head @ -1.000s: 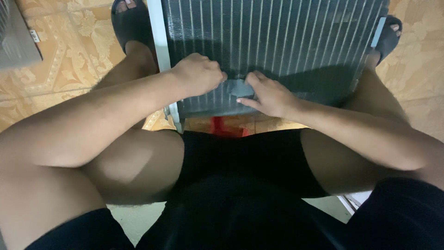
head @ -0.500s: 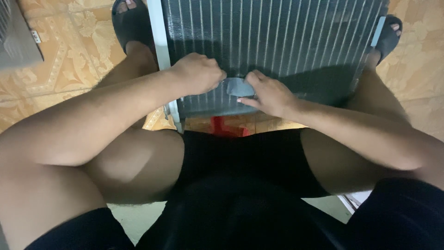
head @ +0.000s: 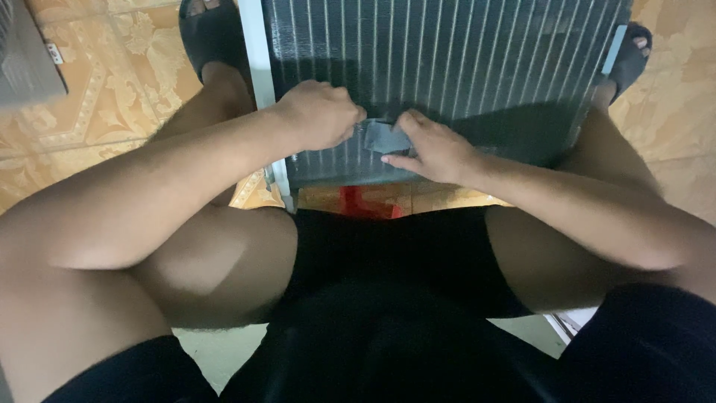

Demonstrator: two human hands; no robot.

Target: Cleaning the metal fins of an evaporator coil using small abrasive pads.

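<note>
On the finned coil (head: 447, 67), both hands' grip stays pinched on the grey strip (head: 384, 136), unmoved.

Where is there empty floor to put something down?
Bare tiled floor lies left of the finned panel, between the grey box and the left sandal. More shows at the far right edge. It is crowded where the left hand and right hand meet at a grey piece.
</note>
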